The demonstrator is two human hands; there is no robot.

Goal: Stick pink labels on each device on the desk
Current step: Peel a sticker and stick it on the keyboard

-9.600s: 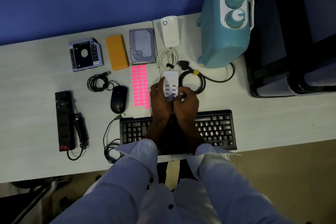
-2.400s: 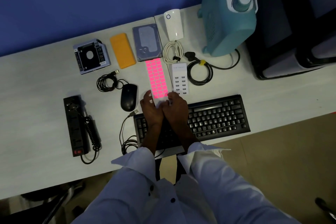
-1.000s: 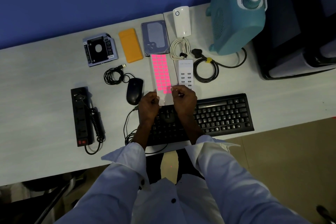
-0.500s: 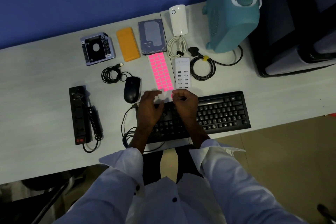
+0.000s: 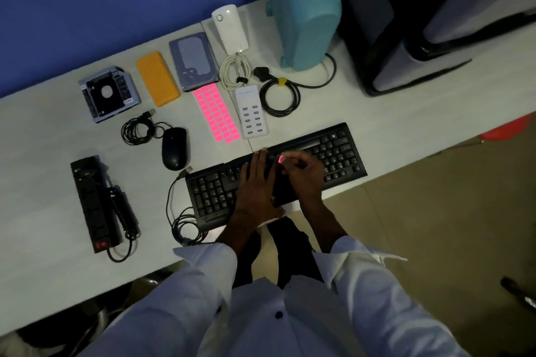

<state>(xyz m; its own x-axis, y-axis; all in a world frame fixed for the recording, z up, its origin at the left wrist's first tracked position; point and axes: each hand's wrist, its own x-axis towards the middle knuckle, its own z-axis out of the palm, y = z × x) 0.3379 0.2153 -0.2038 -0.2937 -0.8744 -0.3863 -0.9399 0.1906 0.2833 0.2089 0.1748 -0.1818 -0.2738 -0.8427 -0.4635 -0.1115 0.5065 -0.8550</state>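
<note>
My right hand (image 5: 301, 172) pinches pink label (image 5: 280, 159) over keyboard (image 5: 333, 151); my left hand (image 5: 256, 182) flat, fingers spread, beside it on keys.

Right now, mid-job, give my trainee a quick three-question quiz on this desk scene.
1. True or false: the right hand pinches a pink label over the keyboard.
2. Which device lies directly right of the label sheet? A) mouse B) white USB charging hub C) power strip
3. Fill in: the left hand rests flat on the ____.

Key: 1 true. 2 B, the white USB charging hub. 3 keyboard.
</note>
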